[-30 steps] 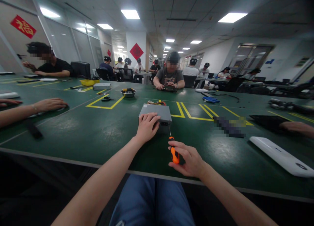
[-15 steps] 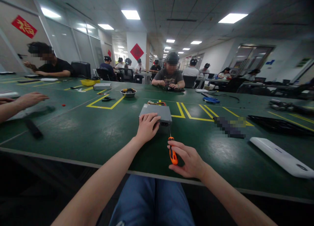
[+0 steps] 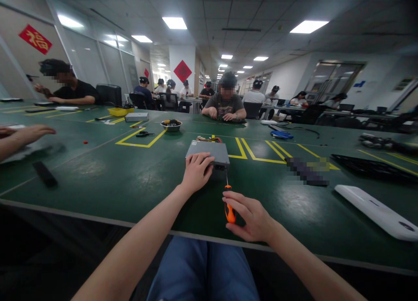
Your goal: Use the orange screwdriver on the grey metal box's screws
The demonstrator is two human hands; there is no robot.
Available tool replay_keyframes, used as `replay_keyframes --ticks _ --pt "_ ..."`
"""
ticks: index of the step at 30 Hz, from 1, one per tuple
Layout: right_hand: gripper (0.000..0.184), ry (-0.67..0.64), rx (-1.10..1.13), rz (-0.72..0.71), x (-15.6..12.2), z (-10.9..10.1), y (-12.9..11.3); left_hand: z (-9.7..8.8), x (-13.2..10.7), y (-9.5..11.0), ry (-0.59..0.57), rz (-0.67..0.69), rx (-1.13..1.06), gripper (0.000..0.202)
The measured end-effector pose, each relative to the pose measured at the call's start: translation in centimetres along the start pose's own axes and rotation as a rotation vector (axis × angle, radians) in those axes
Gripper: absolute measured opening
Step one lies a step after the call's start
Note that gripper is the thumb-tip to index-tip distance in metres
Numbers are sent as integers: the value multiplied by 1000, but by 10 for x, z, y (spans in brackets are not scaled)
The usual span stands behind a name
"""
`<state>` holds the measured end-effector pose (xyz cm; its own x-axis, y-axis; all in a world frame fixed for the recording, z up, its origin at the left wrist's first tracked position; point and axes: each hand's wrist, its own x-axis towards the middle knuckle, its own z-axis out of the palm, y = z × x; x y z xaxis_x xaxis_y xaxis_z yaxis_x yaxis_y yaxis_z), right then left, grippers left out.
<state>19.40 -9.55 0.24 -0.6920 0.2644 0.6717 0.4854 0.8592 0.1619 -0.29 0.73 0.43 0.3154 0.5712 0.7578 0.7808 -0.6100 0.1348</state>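
A grey metal box (image 3: 210,151) with coloured wires at its far side lies on the green table (image 3: 130,179) in front of me. My left hand (image 3: 196,171) rests on the box's near left corner with its fingers curled over the top. My right hand (image 3: 251,216) pinches the orange handle of a small screwdriver (image 3: 228,204). The thin shaft points away from me, and its tip meets the box's near face.
A steel bowl (image 3: 171,125) and scissors (image 3: 143,134) lie beyond the box. A white flat device (image 3: 375,212) and a dark panel (image 3: 369,167) sit to the right. Another person's hand (image 3: 28,133) and a black bar (image 3: 45,174) are at left. More people sit across the table.
The other person's hand at left has pulled back toward the table's edge. My right hand's fingers have shifted round the screwdriver handle. My left hand stays on the box.
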Motion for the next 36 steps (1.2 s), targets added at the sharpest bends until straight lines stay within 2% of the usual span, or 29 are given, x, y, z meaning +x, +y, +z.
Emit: replay_keyframes --ticks 3,6,11,15,22,25,28,33,36 --pt "34 -16 -104 -49 3 -1 -2 0 0 0 3 -1 -3 25" --pt "31 47 -137 -66 4 0 -1 0 0 0 -2 3 1 24" --pt "38 24 -97 -31 3 -2 -1 -2 0 0 -2 6 1 24" --pt "33 -33 -132 -50 3 -4 -3 -1 1 1 -9 0 0 24" --pt "37 56 -43 3 -1 2 0 0 0 0 -7 2 1 24" --pt "40 2 -48 3 1 0 0 0 0 0 0 -1 3 24" --pt "35 -38 -106 -35 3 -3 -2 0 0 0 -2 -2 6 25" --pt "33 60 -89 -23 1 1 0 1 0 0 0 -1 -1 25" --pt "39 95 -22 8 -1 3 1 1 0 0 -6 2 2 25"
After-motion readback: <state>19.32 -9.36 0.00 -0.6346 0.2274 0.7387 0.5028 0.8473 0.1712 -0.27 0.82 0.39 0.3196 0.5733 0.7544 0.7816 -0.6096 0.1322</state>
